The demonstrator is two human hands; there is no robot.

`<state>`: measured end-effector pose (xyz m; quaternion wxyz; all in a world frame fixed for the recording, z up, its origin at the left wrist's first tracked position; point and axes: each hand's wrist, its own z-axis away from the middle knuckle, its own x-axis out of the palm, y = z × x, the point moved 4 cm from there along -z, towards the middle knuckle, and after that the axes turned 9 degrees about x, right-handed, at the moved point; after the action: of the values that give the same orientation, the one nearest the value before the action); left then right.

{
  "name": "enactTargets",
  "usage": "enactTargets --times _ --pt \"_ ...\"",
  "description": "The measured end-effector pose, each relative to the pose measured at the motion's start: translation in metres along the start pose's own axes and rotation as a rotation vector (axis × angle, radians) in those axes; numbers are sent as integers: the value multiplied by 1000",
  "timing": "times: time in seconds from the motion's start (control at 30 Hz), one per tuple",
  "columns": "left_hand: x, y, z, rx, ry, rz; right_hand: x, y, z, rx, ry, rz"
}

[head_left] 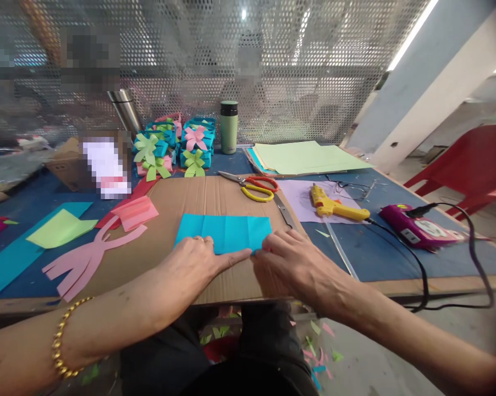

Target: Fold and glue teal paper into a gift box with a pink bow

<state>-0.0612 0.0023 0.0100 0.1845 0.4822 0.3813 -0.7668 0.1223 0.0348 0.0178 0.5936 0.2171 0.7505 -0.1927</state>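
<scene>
A creased sheet of blue paper (227, 228) lies on the brown cardboard (149, 269) in front of me. My left hand (200, 256) holds its near left part, the thumb stretched along the near edge and the other fingers bent over the paper. At the near right corner, the curled fingers of my right hand (283, 256) pinch the same sheet; their tips are partly hidden. Beyond the paper lie scissors (258, 187) with red and yellow handles. A dark metal blade (282, 210) sits just past my right hand.
Pink cutouts (93, 253) and light green paper (60, 228) lie left. Small boxes with paper bows (194, 140), a green tumbler (229, 127) and stacked sheets (306, 157) stand behind. Rightward are a yellow glue gun (334, 206), a purple power box (419, 228) and a looping black cable (474, 253).
</scene>
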Motion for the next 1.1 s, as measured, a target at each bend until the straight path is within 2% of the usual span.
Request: enactTargets --times 0.1,0.27,0.5,0.67,0.77,0.87,0.97,1.03,1.1 --pt "2 0 2 6 12 -2 5 -4 4 -12 -25 42" --pt "9 2 5 -24 141 -36 8 -4 9 53 -60 44" --pt "4 -1 4 -15 117 -17 13 -3 9 94 -26 -21" --pt "-3 -2 4 9 22 10 -6 6 9 154 -28 -109" --pt "-9 -3 3 -8 -29 21 -24 13 -1 337 -55 -194" --pt "-16 -3 4 10 -79 15 -26 20 -22 559 -189 -284" --pt "-19 -3 4 28 -96 58 -8 24 -39 610 -497 -436" --pt "-19 -4 5 16 -64 67 3 29 -44 627 -593 -475" --pt "-15 -4 6 6 -18 44 10 35 -44 645 -628 -486"
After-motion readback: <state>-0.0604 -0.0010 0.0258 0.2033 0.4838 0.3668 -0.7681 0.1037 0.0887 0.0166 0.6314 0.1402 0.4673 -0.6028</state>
